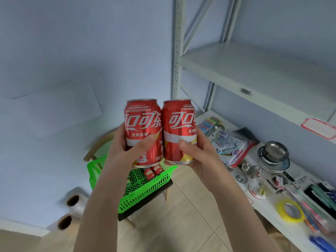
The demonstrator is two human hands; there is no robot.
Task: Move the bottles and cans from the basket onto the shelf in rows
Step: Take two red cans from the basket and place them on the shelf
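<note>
Both hands are raised at the centre of the frame, each closed around one upright red can. The left hand (127, 151) grips the left can (142, 131) with the thumb across its front and the fingers wrapped behind. The right hand (198, 155) grips the right can (179, 131) in the same way, thumb on the front, palm under the right side. The two cans stand side by side, touching or very nearly so; the exact contact cannot be confirmed. Both are clear of the basket and the shelf.

The green basket (145, 193) sits below the hands, at lower centre, resting on a wooden chair (98, 142) with a dark seat edge. Inside it, two further red cans (152, 172) lie on their sides, partly hidden behind the held cans. Other contents on the basket's left side are too obscured to identify.

The metal shelf (254, 70) occupies the right of the frame. Its upper board, at upper right, is bare. The lower board (269, 206), at right and lower right, carries mixed goods: stacked steel bowls (274, 157), packets (229, 142), a yellow tape roll (291, 211) and pens or similar items at the far lower right, blurred.

Two rolls of film (71, 210) stand against the wall at lower left. The floor is tiled.
</note>
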